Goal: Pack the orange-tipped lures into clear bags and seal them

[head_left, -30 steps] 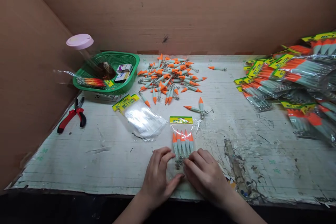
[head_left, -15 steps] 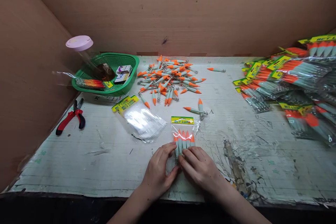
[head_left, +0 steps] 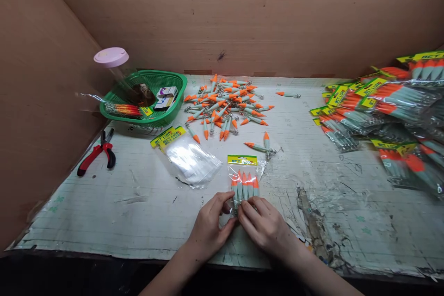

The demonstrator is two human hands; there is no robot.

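A clear bag of fishing lures lies flat near the table's front edge, its yellow-green header card pointing away from me. Several pale lures with orange tips sit side by side inside it. My left hand grips the bag's lower left side between thumb and fingers. From the right, my right hand presses bent fingers on the lower end, covering the hook ends. Just beyond the bag, two loose lures lie with their hooks together. Left of it are empty header-card bags, overlapping one another.
A heap of loose lures lies at the back middle. Filled lure bags are piled at the right. At the left stand a green basket holding a pink-lidded tumbler, and red-handled pliers. Brown walls close the back and left.
The view has shifted slightly. My right fingers have bunched closer together at the bag's lower end, and the lures in it now stand more evenly side by side. Both hands stay on the bag.
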